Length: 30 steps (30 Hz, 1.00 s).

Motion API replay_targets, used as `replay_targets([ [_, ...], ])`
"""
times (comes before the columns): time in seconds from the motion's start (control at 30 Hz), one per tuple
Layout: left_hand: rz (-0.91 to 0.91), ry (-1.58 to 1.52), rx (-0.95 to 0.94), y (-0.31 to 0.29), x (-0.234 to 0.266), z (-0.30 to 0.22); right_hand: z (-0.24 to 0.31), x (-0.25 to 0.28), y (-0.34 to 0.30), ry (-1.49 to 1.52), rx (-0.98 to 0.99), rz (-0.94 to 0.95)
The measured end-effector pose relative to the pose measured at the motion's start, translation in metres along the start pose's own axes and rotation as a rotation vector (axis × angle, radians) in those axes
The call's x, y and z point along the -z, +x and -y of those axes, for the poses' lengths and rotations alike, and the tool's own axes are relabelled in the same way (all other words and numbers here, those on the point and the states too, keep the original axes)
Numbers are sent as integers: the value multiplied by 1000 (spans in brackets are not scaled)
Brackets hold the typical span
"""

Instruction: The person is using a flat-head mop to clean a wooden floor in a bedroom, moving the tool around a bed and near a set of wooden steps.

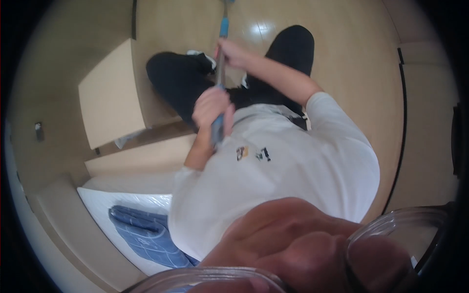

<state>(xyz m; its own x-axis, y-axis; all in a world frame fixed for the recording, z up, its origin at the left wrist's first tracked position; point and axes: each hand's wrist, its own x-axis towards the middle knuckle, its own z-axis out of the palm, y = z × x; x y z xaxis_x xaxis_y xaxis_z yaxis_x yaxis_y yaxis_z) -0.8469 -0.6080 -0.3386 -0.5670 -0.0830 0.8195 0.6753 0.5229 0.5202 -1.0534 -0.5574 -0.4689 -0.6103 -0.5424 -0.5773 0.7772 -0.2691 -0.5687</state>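
A long grey handle with bright blue sections [224, 28] slants from my chest away over the floor and runs up to the top edge of the view. Its far end is cut off there, so I cannot tell what kind of tool it belongs to. My left hand [212, 106] wraps round the near part, close to the blue grip in front of my shirt; it is slightly blurred. Farther along, between my knees, the fingers of my right hand [232, 53] close round the grey shaft.
A pale wooden cabinet [111, 93] stands to the left. Nearer on that side is a bed with a white mattress [95, 199] and a folded blue checked quilt [146, 237]. Light wood floor [347, 58] spreads ahead and right. A pale panel [427, 107] with black edging lines the right side.
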Motion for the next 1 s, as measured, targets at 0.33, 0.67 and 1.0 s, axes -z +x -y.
replay_targets([
  [0.33, -286, -459, -290, 57, 145, -105, -64, -138, -180, 285, -4, 242],
  [0.67, 461, -64, -61, -15, -87, 26, 42, 108, 48, -216, 301, 24],
  [1.0, 610, 178, -311, -2, -32, 9, 13, 47, -2, -44, 237, 6],
])
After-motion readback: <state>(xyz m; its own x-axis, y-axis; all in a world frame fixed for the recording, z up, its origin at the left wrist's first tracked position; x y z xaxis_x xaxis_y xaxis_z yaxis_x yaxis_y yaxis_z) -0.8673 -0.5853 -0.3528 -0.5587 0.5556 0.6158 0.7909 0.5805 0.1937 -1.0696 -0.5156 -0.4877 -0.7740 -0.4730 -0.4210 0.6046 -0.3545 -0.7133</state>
